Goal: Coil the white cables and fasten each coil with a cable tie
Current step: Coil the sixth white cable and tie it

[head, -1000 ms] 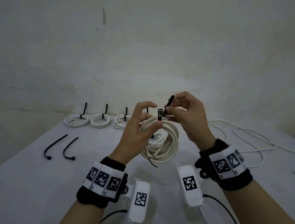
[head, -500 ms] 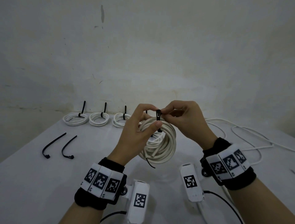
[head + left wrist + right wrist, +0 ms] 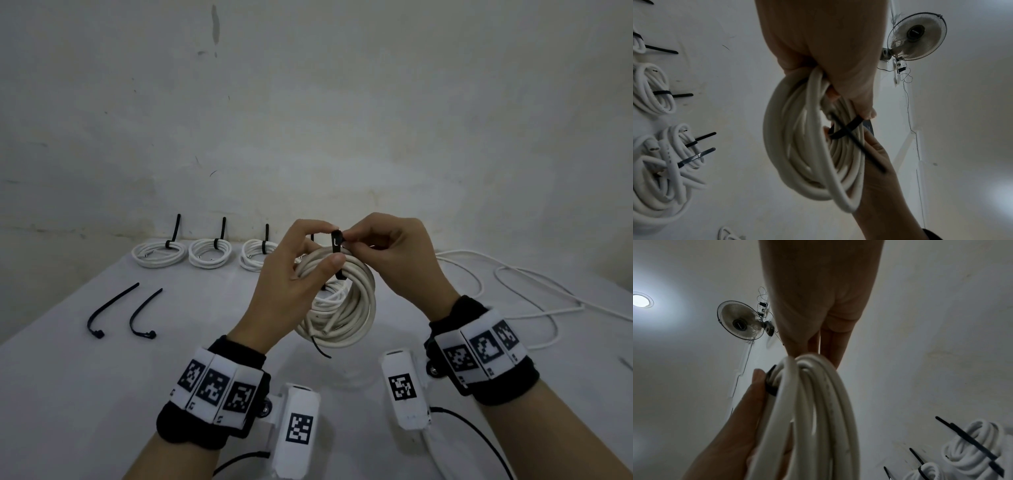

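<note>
We saw no brand name that could be read; the only markings were black-and-white square code tags on the white wristbands (image 3: 216, 387) and on the two white wrist-camera housings (image 3: 297, 431), and a small pale mark on the head of the black plastic cable tie (image 3: 336, 241). Faint print ran along one cable of a finished bundle in the left wrist view, too small for us to read.

The off-white round coil of thick cable (image 3: 342, 301) hung in the air above the white bench (image 3: 68, 394), between both hands. Its loops lay side by side, and one cut end showed near the bottom of the coil. The black tie wrapped the top of the coil, its head standing upright above the loops; its thin tail crossed the coil in the left wrist view (image 3: 857, 142).

The left hand (image 3: 291, 284) gripped the top of the coil, thumb pressed on the cable just beside the tie and forefinger curled at the tie head. The right hand (image 3: 387, 253) pinched the tie head from the other side, fingers curled.

At the far edge of the bench lay three smaller tied white coils (image 3: 212, 251) in a row, tie tails pointing up. Two loose curved black cable ties (image 3: 113, 310) lay to the left, well apart from the hands. An uncoiled white cable (image 3: 513, 284) sprawled to the right.
</note>
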